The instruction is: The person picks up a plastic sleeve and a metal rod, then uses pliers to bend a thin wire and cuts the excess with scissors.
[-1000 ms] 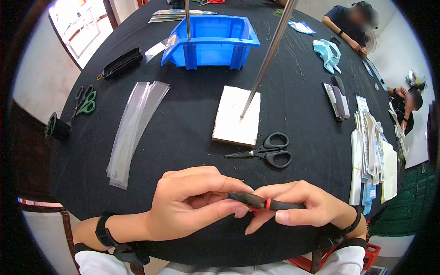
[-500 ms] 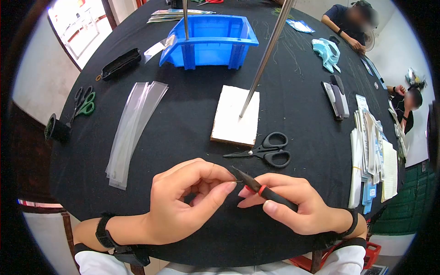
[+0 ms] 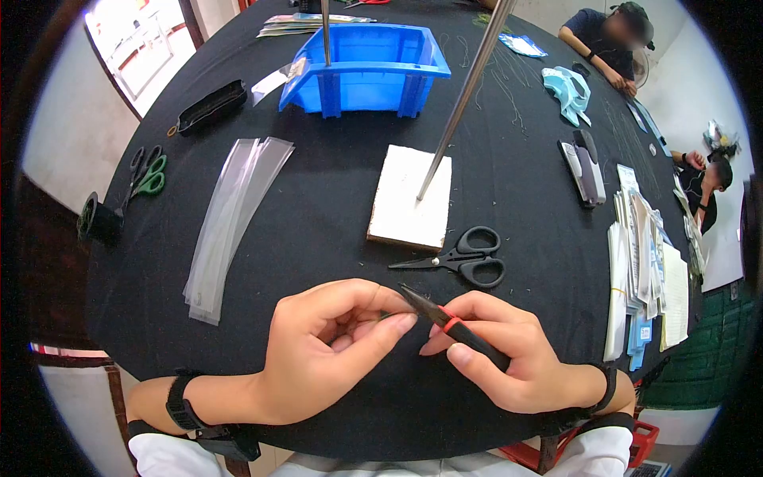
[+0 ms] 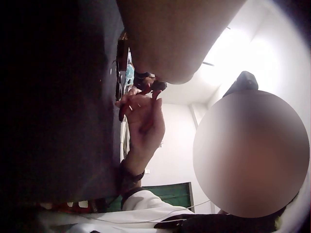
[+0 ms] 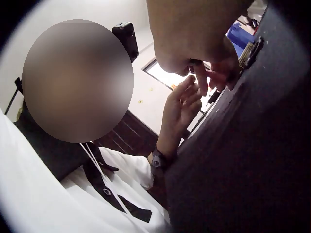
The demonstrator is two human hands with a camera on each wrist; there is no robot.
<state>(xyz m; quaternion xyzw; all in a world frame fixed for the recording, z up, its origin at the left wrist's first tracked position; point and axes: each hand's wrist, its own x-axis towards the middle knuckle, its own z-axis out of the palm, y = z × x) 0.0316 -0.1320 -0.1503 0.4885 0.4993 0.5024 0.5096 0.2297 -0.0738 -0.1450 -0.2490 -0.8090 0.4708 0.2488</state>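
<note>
My right hand (image 3: 509, 350) grips needle-nose pliers (image 3: 424, 304) with black and red handles, their jaws pointing up and to the left. The pliers' tip lies right beside the fingertips of my left hand (image 3: 338, 342). Thumb and forefinger of the left hand pinch something thin and dark, like a bit of line or wire, mostly hidden by the fingers; I cannot tell its kind. In the left wrist view the right hand (image 4: 146, 119) shows around the red handles. The left hand (image 5: 182, 109) appears beyond the right in the right wrist view.
Black scissors (image 3: 469, 258) lie just beyond the hands. Behind them a metal rod (image 3: 457, 119) stands on a white block (image 3: 405, 215). Clear plastic sleeves (image 3: 230, 230) lie left, a blue bin (image 3: 373, 87) at the back, a stapler (image 3: 586, 171) and paper packets (image 3: 636, 262) right.
The pliers have swung from lying nearly level between both hands to pointing up-left, and the hands have drawn slightly apart. Over the last half second there is only a small shift.
</note>
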